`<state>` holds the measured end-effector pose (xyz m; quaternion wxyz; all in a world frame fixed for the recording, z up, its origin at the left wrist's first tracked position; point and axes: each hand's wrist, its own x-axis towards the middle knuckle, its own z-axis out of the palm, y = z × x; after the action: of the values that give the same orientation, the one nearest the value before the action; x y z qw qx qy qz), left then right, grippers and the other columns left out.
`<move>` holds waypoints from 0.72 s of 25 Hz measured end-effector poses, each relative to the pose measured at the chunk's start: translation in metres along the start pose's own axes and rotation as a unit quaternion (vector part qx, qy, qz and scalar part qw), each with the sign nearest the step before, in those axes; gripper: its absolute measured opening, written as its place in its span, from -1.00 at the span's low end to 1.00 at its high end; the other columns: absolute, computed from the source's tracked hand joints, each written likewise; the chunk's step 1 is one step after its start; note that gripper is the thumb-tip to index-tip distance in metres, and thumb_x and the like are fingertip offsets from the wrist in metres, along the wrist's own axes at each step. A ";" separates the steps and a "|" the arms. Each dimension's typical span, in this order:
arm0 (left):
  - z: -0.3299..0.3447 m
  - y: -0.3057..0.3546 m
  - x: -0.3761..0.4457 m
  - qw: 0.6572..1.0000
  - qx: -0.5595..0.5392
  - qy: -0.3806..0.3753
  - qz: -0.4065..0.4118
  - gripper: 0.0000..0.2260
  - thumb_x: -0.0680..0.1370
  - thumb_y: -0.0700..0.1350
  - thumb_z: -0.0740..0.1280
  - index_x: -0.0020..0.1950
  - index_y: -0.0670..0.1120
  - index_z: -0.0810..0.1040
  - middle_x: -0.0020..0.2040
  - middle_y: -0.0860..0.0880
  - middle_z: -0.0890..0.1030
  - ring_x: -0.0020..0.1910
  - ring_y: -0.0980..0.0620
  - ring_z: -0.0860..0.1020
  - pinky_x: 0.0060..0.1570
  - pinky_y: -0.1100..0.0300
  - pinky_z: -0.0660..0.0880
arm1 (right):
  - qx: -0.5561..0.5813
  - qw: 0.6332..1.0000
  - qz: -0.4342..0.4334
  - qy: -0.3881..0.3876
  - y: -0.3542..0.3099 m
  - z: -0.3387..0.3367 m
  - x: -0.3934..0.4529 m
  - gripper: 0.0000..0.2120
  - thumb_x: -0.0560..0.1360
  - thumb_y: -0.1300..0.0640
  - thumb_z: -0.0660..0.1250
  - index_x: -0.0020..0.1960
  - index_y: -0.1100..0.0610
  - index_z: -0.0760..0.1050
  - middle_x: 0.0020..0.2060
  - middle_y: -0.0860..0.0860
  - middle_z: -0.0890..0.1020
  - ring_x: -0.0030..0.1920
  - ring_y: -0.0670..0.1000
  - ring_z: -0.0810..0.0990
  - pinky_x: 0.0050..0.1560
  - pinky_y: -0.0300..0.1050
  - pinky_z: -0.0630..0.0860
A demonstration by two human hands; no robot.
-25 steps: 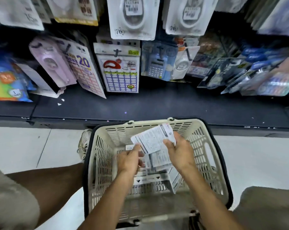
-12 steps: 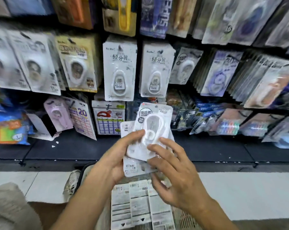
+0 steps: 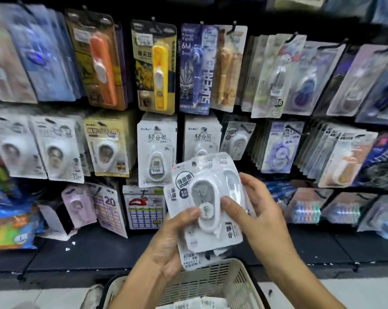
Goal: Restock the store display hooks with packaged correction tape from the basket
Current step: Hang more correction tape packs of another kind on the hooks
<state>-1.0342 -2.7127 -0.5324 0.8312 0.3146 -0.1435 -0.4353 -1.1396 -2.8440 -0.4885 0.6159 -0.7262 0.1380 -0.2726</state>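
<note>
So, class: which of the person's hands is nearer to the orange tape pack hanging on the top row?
Left. The left hand sits below and a little right of the orange pack; the right hand is further right, across the held packs.

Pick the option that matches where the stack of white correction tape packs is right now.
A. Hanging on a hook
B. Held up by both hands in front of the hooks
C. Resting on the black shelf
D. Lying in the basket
B: the left hand and the right hand both grip the stack of correction tape packs, raised above the basket and in front of the display hooks.
</note>
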 end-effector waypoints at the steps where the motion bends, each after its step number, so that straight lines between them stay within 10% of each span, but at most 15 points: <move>1: 0.005 0.003 0.004 1.000 0.009 0.021 0.006 -0.16 0.08 -0.13 0.75 0.32 -0.24 0.57 0.17 -0.36 0.65 0.10 -0.33 0.66 0.01 -0.24 0.61 | 0.029 0.999 0.018 -0.012 -0.001 -0.001 0.007 -0.47 0.37 -0.14 0.52 0.28 -0.09 0.47 0.09 -0.15 0.71 0.08 -0.09 0.70 0.02 -0.04 0.63; 7: 0.036 0.035 0.031 0.989 0.119 0.090 0.001 -0.07 -0.05 0.00 0.78 0.28 -0.19 0.61 0.14 -0.30 0.69 0.10 -0.27 0.69 -0.07 -0.18 0.67 | 0.048 0.997 0.052 0.025 -0.009 -0.005 0.054 -0.93 0.59 0.08 0.37 -0.02 0.08 0.57 -0.24 -0.01 0.71 -0.24 -0.02 0.68 -0.30 -0.18 0.55; 18: 0.035 0.036 0.071 0.966 0.179 0.181 0.030 -0.43 0.08 -0.23 0.61 0.07 -0.14 0.64 -0.08 -0.24 0.75 -0.16 -0.26 0.74 -0.10 -0.15 0.65 | 0.068 0.973 0.160 0.153 0.013 -0.024 0.104 -0.73 0.70 0.07 0.14 -0.04 0.06 0.57 -0.22 0.05 0.72 -0.27 0.02 0.68 -0.39 -0.07 0.59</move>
<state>-0.9888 -2.7693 -0.4850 0.7859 0.5278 -0.0755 -0.3133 -1.0670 -2.9222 -0.4751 0.6713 -0.6008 0.3259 -0.2867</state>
